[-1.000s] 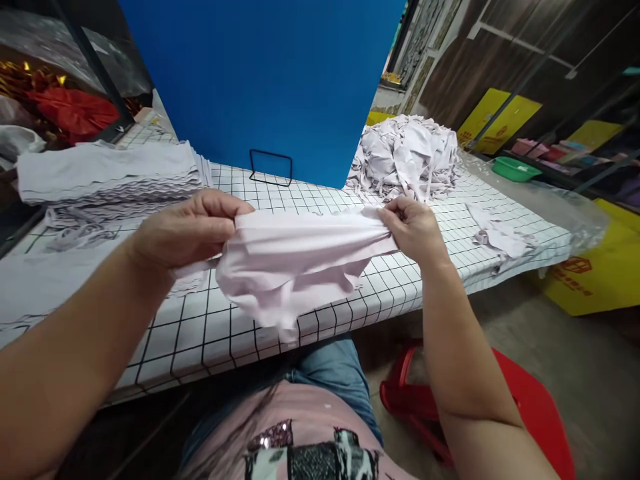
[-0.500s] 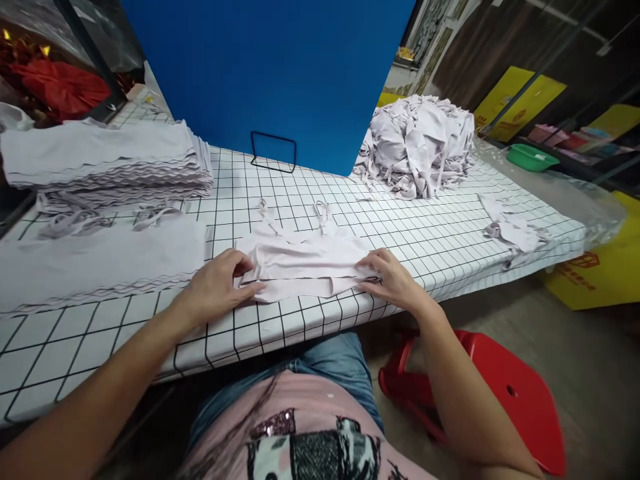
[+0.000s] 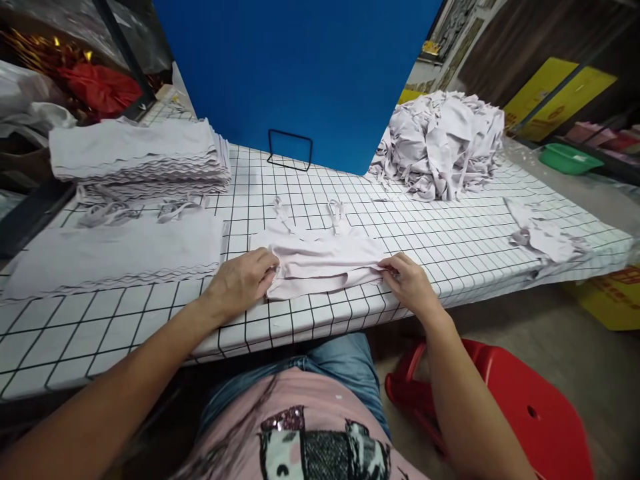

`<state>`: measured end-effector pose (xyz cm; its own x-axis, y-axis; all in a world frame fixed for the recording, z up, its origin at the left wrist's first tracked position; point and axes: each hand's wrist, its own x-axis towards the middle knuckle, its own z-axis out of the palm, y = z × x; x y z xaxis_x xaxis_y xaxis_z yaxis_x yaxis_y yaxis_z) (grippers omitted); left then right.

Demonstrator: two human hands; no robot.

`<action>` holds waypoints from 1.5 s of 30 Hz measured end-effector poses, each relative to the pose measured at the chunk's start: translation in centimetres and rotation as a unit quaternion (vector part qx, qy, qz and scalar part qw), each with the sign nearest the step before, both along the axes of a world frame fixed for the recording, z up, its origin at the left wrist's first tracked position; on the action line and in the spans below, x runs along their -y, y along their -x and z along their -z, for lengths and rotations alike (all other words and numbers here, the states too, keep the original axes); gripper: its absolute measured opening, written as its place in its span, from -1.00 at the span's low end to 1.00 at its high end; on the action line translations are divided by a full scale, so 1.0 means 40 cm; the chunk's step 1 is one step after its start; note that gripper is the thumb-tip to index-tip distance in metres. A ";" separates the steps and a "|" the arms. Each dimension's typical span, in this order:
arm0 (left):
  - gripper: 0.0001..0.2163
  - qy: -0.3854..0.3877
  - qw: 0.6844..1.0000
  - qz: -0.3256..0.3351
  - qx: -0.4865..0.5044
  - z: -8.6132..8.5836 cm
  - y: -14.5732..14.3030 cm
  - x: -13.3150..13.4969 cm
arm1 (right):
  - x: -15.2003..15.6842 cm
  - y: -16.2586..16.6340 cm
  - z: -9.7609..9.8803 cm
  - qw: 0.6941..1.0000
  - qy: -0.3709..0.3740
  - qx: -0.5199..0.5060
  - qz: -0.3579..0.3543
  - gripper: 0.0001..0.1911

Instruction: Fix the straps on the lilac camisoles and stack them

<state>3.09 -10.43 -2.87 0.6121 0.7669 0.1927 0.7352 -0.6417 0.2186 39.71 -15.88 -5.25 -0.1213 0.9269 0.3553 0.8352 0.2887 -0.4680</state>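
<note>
— What is the left hand (image 3: 245, 281) doing?

— It is resting on the counter (image 3: 450, 247), its fingers closing narrowly on the left edge of the pale top (image 3: 320, 259) and pinching the cloth.

— And the right hand (image 3: 410, 283)?

— It is doing the same at the opposite side, gripping the right edge of the top between thumb and fingers.

— Where is the top lying?

— It is lying flat near the counter's front edge, right before the person and stretching between the two hands. Its two thin straps (image 3: 283, 213) are pointing away, toward the blue board (image 3: 300, 73).

— What is sitting around it?

— A folded stack (image 3: 140, 157) is sitting at the far left, well apart. A flat pile (image 3: 115, 253) is lying nearer, just beside the left hand. A loose heap (image 3: 445, 143) of the same pale cloth is sprawling at the far right, and a single crumpled piece (image 3: 543, 237) is lying near the right end.

— Anything below?

— A red stool (image 3: 530, 413) is standing on the floor under the right arm.
</note>
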 end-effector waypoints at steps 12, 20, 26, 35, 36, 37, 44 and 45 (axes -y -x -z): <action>-0.71 0.043 0.996 0.083 0.005 -0.015 0.011 -0.018 | 0.030 -0.024 -0.015 0.998 0.054 0.013 0.002 -0.81; -0.72 0.018 0.996 0.017 0.081 -0.030 -0.004 -0.018 | 0.026 -0.023 -0.024 0.999 0.038 0.023 0.015 -0.84; -0.77 0.140 0.959 -0.072 0.235 -0.198 -0.009 -0.033 | 0.012 -0.020 -0.123 0.997 0.011 -0.061 0.043 -0.83; -0.77 0.128 0.941 -0.162 0.269 -0.441 -0.012 -0.094 | -0.007 -0.041 -0.313 0.984 -0.037 -0.152 -0.089 -0.82; -0.77 0.127 0.939 -0.177 0.265 -0.453 -0.013 -0.097 | -0.005 -0.035 -0.326 0.986 -0.029 -0.124 -0.109 -0.80; -0.77 0.129 0.937 -0.190 0.262 -0.463 -0.013 -0.100 | -0.004 -0.026 -0.337 0.988 -0.015 -0.088 -0.128 -0.77; -0.80 0.129 0.936 -0.200 0.258 -0.478 0.002 -0.108 | -0.017 0.069 -0.326 0.975 0.059 0.166 -0.138 -0.61; -0.80 0.129 0.936 -0.203 0.256 -0.478 0.002 -0.107 | -0.022 0.079 -0.320 0.970 0.051 0.193 -0.136 -0.61</action>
